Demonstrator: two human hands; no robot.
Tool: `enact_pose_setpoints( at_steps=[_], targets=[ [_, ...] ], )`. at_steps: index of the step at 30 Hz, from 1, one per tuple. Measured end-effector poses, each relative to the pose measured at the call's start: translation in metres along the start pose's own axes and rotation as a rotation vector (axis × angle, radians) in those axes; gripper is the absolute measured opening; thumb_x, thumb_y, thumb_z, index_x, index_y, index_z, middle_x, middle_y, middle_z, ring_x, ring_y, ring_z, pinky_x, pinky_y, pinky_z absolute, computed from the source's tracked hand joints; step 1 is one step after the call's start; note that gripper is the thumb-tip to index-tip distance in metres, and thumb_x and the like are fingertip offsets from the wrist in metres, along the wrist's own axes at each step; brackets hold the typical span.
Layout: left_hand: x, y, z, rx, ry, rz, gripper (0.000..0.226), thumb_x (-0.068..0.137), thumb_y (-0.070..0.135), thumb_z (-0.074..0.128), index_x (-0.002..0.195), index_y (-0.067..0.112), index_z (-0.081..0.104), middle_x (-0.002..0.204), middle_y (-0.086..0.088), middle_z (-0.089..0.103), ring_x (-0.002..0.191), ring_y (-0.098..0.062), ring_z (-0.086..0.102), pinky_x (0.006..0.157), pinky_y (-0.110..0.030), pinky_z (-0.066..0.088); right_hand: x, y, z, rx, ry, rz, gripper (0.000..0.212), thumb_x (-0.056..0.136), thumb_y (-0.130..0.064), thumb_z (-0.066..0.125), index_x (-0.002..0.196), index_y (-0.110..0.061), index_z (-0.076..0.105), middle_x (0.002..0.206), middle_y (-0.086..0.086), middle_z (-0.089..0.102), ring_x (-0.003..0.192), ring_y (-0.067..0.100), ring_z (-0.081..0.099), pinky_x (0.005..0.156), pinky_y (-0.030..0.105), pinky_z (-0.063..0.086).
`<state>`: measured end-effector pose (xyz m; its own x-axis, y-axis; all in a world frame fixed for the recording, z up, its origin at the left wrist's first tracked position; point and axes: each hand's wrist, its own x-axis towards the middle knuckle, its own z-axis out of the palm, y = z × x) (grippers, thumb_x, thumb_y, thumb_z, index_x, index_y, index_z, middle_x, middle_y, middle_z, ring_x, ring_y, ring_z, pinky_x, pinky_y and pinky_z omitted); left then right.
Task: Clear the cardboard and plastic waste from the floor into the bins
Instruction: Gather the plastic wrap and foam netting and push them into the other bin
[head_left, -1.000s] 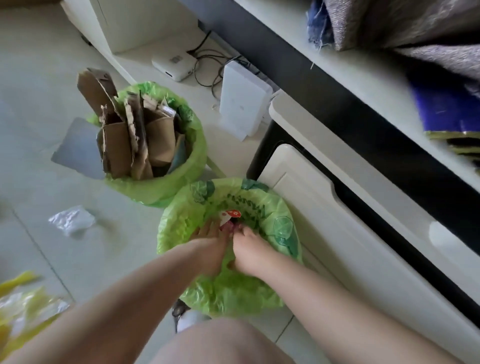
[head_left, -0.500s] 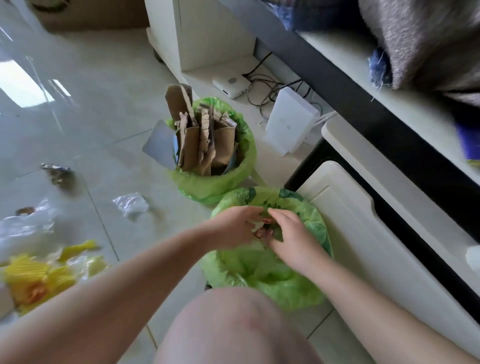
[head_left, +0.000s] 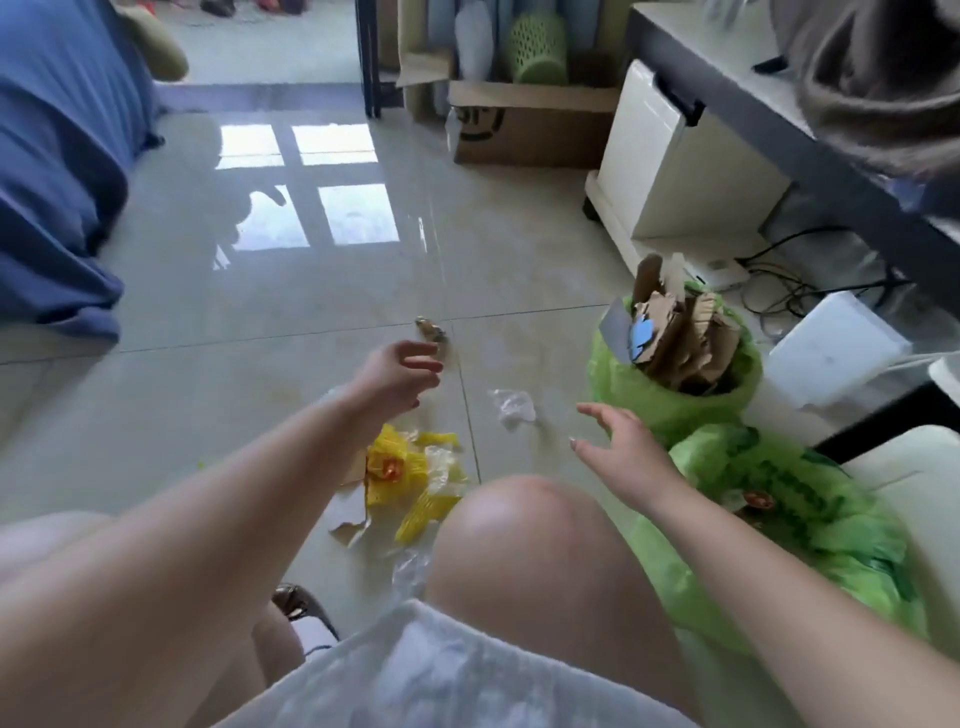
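I am crouching on the glossy beige tiled floor (head_left: 260, 291), one bare knee (head_left: 519, 535) raised in the middle of my view. My left hand (head_left: 397, 376) is reaching out over the tiles with its fingers loosely curled and empty, hanging just short of a small crumpled brownish wrapper (head_left: 432, 331) that is lying on the grout line beyond my fingertips. My right hand (head_left: 621, 452) is hovering palm-down with the fingers spread and holding nothing, just beside the two bins.

The waste is lying in several spots. A crumpled clear plastic scrap (head_left: 513, 408) is resting on the tiles between my two hands. Nearer to me, under my left forearm, a heap of yellow and clear plastic packaging (head_left: 410, 478) is sprawling over a torn piece of pale cardboard (head_left: 353, 512), and another bit of clear film (head_left: 410, 566) is lying beside my knee.

On my right, the farther bin lined with a green plastic bag (head_left: 675, 400) is standing full of upright torn brown cardboard pieces (head_left: 685, 332). The nearer green-lined bin (head_left: 779, 499) is sitting just beside it, close against my right forearm, with a small red-and-white wrapper (head_left: 756, 500) lying inside.
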<state>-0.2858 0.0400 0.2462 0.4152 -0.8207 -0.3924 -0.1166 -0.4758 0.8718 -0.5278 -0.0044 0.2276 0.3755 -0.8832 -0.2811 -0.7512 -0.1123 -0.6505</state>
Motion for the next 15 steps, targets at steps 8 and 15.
enact_pose_setpoints(
  at_steps=[8,15],
  targets=[
    [0.033,-0.085,-0.066,0.135,0.098,-0.094,0.036,0.089,0.001,0.052,0.124,0.008,0.055,0.117,-0.009,0.063,0.094,-0.02,0.06,0.066,-0.023,0.051,0.047,-0.021,0.081,-0.244,-0.263,-0.059,0.049,0.088,-0.024,0.059,0.135,-0.02,0.045,0.142,0.006,0.04,0.13,0.019,0.041,0.104,0.024,0.03],
    [0.082,-0.158,-0.057,0.594,-0.043,-0.085,0.043,0.084,0.006,0.053,0.125,0.016,0.057,0.131,-0.003,0.057,0.121,-0.021,0.052,0.104,-0.034,0.041,0.101,-0.01,0.151,-0.447,-0.502,-0.104,0.06,0.088,-0.031,0.058,0.142,-0.022,0.034,0.151,0.004,0.026,0.137,0.021,0.032,0.11,0.034,0.031]
  ],
)
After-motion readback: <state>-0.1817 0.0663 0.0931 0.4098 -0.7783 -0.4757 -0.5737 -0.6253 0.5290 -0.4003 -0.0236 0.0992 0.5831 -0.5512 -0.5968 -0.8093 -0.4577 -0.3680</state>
